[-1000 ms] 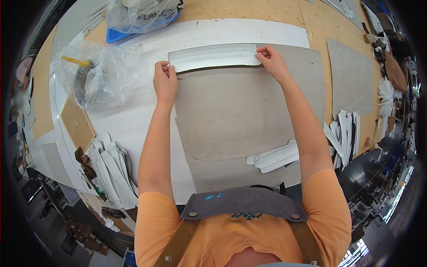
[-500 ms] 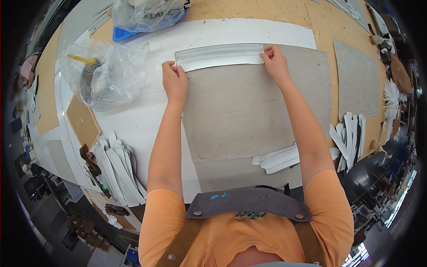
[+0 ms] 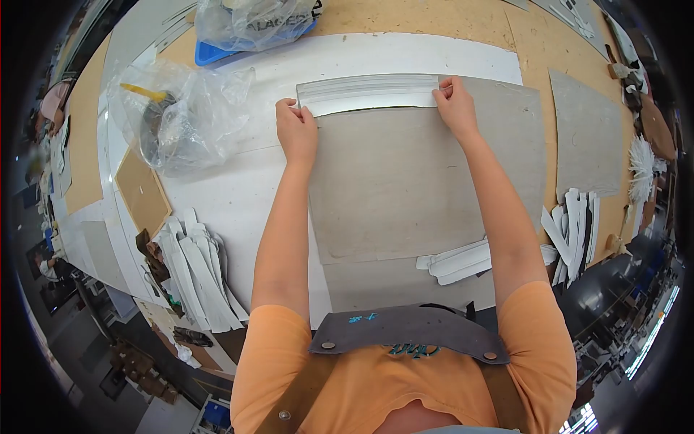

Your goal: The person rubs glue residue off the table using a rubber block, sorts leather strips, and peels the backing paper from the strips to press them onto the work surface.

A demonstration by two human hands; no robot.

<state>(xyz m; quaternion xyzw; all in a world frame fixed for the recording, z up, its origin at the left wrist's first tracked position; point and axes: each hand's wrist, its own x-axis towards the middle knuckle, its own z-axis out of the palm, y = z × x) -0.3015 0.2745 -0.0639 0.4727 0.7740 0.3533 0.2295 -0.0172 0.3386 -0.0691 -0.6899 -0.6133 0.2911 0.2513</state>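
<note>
A long strip (image 3: pixel 379 100), white along its near side, lies across the far part of a large grey sheet (image 3: pixel 390 181). Grey bands, like the edges of further layered strips (image 3: pixel 369 84), run along its far side. My left hand (image 3: pixel 297 130) pinches the left end with thumb and fingers. At the right end, my right hand (image 3: pixel 457 107) has its fingers bent and pressed together on the strip. Both forearms reach forward over the sheet, and the fingertips partly cover the strip's ends.
Clear plastic bag (image 3: pixel 195 126) with a yellow-handled brush (image 3: pixel 144 92) lies left. Beyond it sits a blue tray (image 3: pixel 210 53) under another bag (image 3: pixel 253 25). White strips are piled at left (image 3: pixel 199 267), near right (image 3: pixel 463 262) and far right (image 3: pixel 573 231). Another grey sheet (image 3: pixel 589 134) lies right.
The whole view has shifted slightly, so everything sits a little further right. Both hands stay at the strip's two ends, with little visible change in their grip.
</note>
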